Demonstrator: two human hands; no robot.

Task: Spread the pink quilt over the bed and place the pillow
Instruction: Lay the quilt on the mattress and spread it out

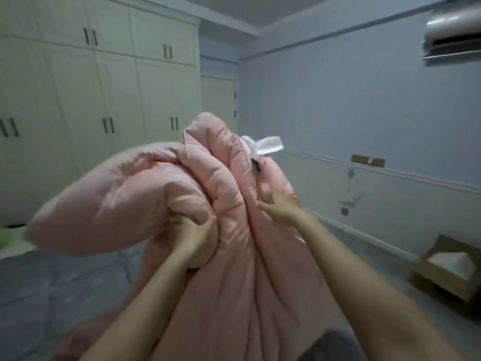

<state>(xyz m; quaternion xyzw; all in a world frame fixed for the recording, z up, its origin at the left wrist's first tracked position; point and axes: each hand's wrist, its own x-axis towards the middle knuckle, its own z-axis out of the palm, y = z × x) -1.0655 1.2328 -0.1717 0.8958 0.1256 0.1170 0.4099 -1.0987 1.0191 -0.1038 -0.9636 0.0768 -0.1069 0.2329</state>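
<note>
The pink quilt is bunched into thick folds and lifted high in front of me, its lower part hanging down toward the bed. My left hand grips a fat fold low in the bundle, fingers dug into the fabric. My right hand grips the bundle's right side a little higher. A white label sticks out near the top of the quilt. The bed has a grey-blue patterned sheet. No pillow shows in this view.
White wardrobes fill the left wall behind the bed. A light blue wall runs on the right, with an air conditioner high up. An open cardboard box sits on the floor at right. Something green lies at the far left.
</note>
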